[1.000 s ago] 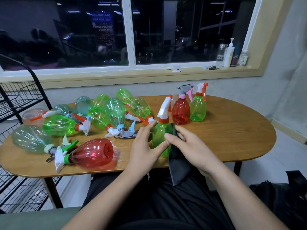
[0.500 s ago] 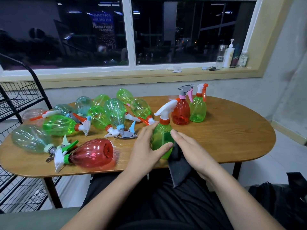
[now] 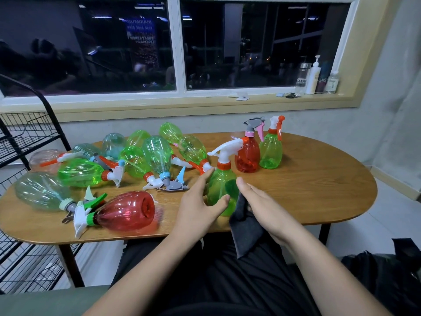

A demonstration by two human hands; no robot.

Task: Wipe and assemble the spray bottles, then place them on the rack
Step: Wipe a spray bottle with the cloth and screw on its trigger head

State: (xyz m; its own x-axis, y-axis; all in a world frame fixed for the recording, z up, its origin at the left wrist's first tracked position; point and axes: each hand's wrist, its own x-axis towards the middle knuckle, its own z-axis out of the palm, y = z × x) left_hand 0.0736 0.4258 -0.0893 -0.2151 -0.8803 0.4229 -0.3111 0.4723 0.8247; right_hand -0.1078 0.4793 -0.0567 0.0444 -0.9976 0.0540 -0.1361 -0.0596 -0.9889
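A: Which bottle is being worked on?
B: The translucent green plastic spray bottle with the white trigger head and orange collar (image 3: 218, 190). It stands upright on the oval wooden table (image 3: 319, 190), close to the near edge, with its nozzle pointing left.
A: And the hands?
B: The left hand (image 3: 198, 206) lies against the bottle's left side, fingers spread and nearly straight, thumb tip touching the front. The right hand (image 3: 262, 206) is closed around a dark grey cloth (image 3: 246, 229), its thumb stretched toward the bottle's right side. Its other fingers are hidden under the cloth. The cloth touches the bottle low on the right and hangs past the table edge over the person's lap.
A: What's behind it?
B: Two assembled bottles stand upright just beyond it: a red spray bottle with a grey head and pink trigger (image 3: 247, 156) and, to its right, a green spray bottle with a white head and orange trigger (image 3: 271, 151).
A: The rest?
B: A heap of green and pale bottles (image 3: 157, 153) lies on its side across the table's left half. A red bottle with a green collar (image 3: 127, 210) lies nearest the front edge. The black wire rack (image 3: 27, 133) stands off the table's left end.
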